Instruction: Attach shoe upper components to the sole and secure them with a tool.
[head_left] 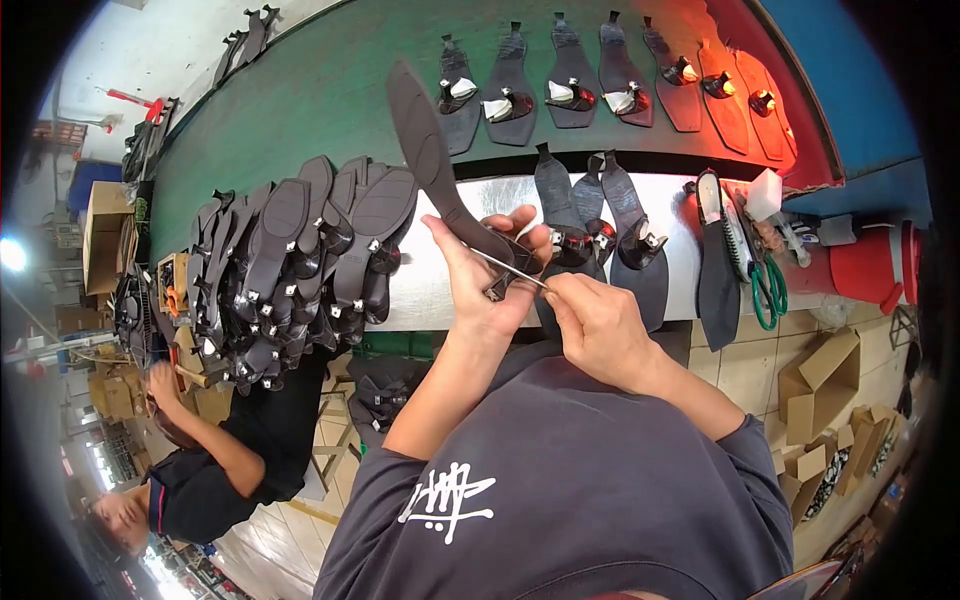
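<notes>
My left hand point(478, 290) is closed around the heel end of a dark sandal point(428, 150), whose long sole slants up toward the far left. Pinched in my right hand point(605, 325) is a thin metal rod point(508, 267) that crosses the sandal near its heel; the rod's grip end is hidden by my fingers. Right of my hands, several dark sandals point(640, 275) with shiny clear-dark straps lie on the metal worktop point(420, 300). A large heap of similar sandals point(285, 220) is stacked to the left.
Beyond the worktop, a green belt point(300, 110) carries a row of sandals point(512, 85), red-lit at its right end. Green-handled scissors point(770, 290), a utility knife point(738, 240) and a white block point(765, 195) lie at right. Cardboard boxes point(818, 385) stand below. A co-worker point(210, 470) is at left.
</notes>
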